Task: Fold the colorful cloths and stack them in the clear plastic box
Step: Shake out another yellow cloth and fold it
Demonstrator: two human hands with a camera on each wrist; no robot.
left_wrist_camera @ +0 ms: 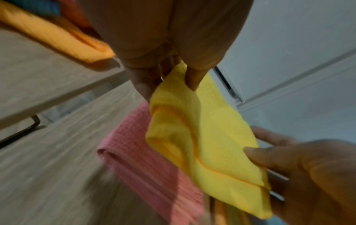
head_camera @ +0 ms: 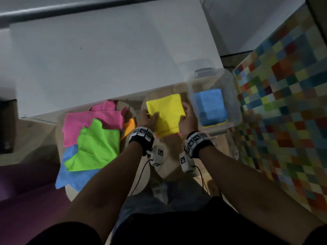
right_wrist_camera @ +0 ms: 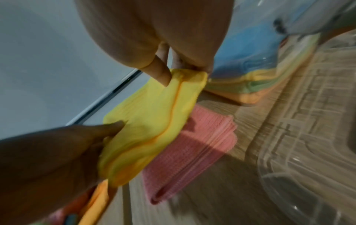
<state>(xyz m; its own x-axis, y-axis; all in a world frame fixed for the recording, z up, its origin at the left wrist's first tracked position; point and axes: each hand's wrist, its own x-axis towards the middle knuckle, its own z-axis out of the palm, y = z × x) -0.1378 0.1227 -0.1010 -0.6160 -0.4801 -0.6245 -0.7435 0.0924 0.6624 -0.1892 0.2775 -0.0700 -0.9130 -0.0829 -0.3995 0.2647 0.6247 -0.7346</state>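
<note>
Both hands hold a folded yellow cloth [head_camera: 166, 114] above the wooden table. My left hand [head_camera: 149, 119] pinches its left edge [left_wrist_camera: 179, 79] between thumb and fingers. My right hand [head_camera: 186, 117] pinches the right edge [right_wrist_camera: 185, 74]. Under the yellow cloth lies a folded pink cloth [left_wrist_camera: 142, 153] [right_wrist_camera: 194, 153] on the table. The clear plastic box [head_camera: 235, 101] stands just right of my right hand, with a folded blue cloth [head_camera: 210, 106] on top of a stack of folded cloths [right_wrist_camera: 256, 85]. Loose pink [head_camera: 92, 121], green [head_camera: 95, 147] and blue [head_camera: 70, 175] cloths lie piled at the left.
An orange cloth [head_camera: 128, 129] lies between the pile and my left hand. A white cabinet [head_camera: 106, 59] rises behind the table. A checkered colourful surface [head_camera: 286, 106] is at the right. The box's clear lid [right_wrist_camera: 308, 152] lies nearby on the wood.
</note>
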